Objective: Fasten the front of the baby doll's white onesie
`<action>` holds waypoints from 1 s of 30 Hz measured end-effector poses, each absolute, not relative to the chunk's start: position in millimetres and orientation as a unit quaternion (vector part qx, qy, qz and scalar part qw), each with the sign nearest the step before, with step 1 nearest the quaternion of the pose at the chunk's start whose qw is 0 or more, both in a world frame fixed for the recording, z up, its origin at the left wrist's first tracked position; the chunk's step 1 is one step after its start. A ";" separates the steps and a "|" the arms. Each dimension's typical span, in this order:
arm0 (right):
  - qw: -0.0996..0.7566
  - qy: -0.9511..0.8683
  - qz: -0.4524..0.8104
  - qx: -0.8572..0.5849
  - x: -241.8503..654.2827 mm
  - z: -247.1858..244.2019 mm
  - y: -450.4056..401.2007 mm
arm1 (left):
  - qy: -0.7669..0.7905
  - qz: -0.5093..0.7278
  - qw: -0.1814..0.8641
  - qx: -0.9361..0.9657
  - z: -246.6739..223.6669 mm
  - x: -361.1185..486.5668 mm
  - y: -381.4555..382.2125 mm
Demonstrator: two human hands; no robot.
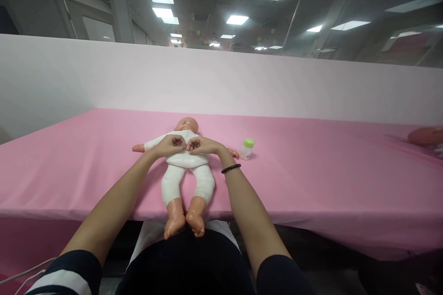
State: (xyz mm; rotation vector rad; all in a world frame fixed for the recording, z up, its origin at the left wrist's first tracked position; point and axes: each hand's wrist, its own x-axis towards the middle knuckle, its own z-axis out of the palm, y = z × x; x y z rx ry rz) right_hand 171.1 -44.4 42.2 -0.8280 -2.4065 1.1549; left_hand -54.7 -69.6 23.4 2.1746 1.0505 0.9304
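A baby doll [187, 160] in white clothes lies on its back on the pink-covered table, head away from me and bare feet over the near edge. Above its chest my left hand [170, 144] is closed, thumb and fingertips pinched at the front of the white top [187, 160]. Close beside it, my right hand [202, 144] is closed in the same way, a dark beaded bracelet on its wrist. The fabric between the fingertips is too small to make out clearly. Right of the doll's hand stands a small clear bottle with a green cap [247, 149].
A pink cloth [311, 170] covers the long table. Part of another doll [425, 136] lies at the far right edge. Behind the table runs a low white partition [221, 83], with glass above it.
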 end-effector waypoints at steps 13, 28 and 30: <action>0.251 -0.827 0.369 -0.342 162.0 37.7 -47.9 | 0.397 0.355 0.244 0.810 13.2 -53.6 -63.8; 0.290 -0.824 0.294 -0.388 155.7 29.4 -51.1 | 0.463 0.405 0.131 0.777 9.7 -50.0 -60.7; 0.291 -0.829 0.279 -0.387 155.1 28.9 -51.4 | 0.466 0.388 0.127 0.785 8.1 -51.7 -58.3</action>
